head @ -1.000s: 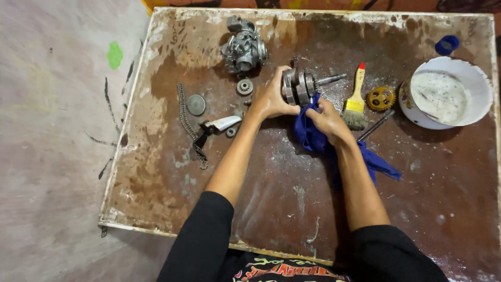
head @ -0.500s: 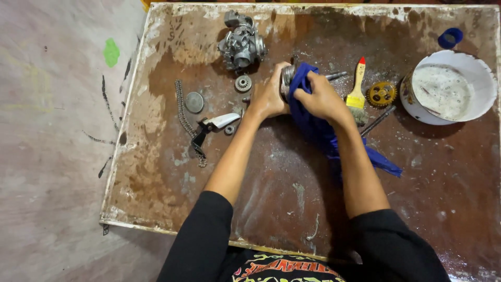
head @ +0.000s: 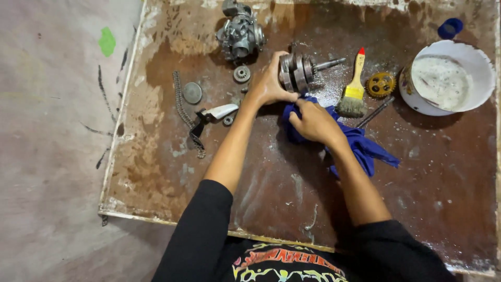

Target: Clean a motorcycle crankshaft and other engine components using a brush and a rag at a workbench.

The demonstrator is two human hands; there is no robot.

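Observation:
My left hand [head: 269,83] grips a grey metal crankshaft [head: 300,72] lying on its side on the wet brown board [head: 292,183], its shaft pointing right. Just below the crankshaft, my right hand [head: 312,121] is closed on a crumpled blue cloth [head: 360,146], which trails off to the lower right. The cloth's upper end touches the underside of the crankshaft.
A yellow-handled paintbrush [head: 354,89], a brass-coloured gear [head: 381,84] and a thin rod [head: 374,112] lie right of the crankshaft. A white bowl [head: 480,89] sits far right, with a blue cap [head: 450,27] above it. An engine part [head: 239,32], small gear [head: 241,73], disc [head: 192,92], chain [head: 183,112] and lever [head: 214,115] lie left.
My right hand and the blue cloth have come down off the top of the crankshaft to just below it. The crankshaft is uncovered again; my left hand still holds it.

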